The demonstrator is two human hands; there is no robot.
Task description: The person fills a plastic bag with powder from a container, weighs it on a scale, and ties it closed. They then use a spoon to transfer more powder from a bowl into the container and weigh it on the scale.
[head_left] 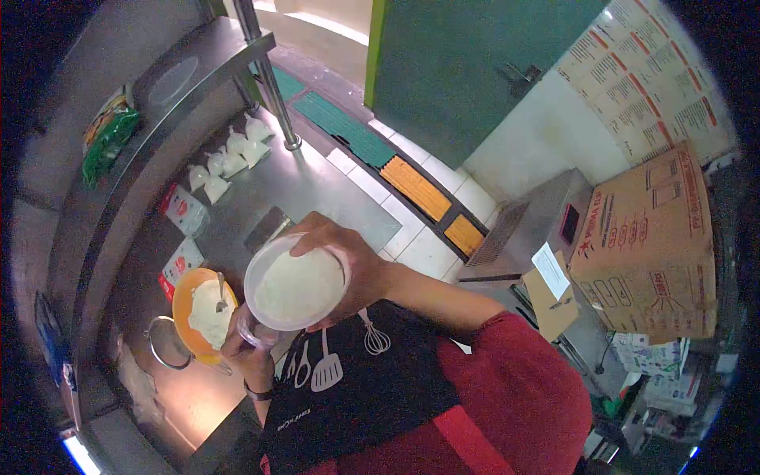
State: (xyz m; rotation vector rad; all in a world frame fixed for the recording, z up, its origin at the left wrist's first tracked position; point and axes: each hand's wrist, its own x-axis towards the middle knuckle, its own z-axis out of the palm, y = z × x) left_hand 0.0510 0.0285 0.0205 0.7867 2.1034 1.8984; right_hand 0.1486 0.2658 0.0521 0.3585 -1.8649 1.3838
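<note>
My right hand [348, 261] grips a round, translucent plastic tub [297, 289] by its side, thumb over the rim. White contents fill the inside, and the tub's mouth tilts toward me. Just below it, my left hand [247, 358], with a dark band at the wrist, is closed around a clear plastic piece with a rounded edge [257, 331], partly hidden by the tub. Beside that hand sits an orange bowl [182, 305] of white powder, a metal spoon [221, 301] standing in it. A metal ring [169, 342] lies against the bowl's outer side.
Several tied bags of white powder [226, 164] line the steel table [324, 190]. Two red-and-white packets [184, 209] lie near the bowl. A steel shelf [210, 59] holds a green package [111, 146]. Cardboard boxes [645, 245] stand at right.
</note>
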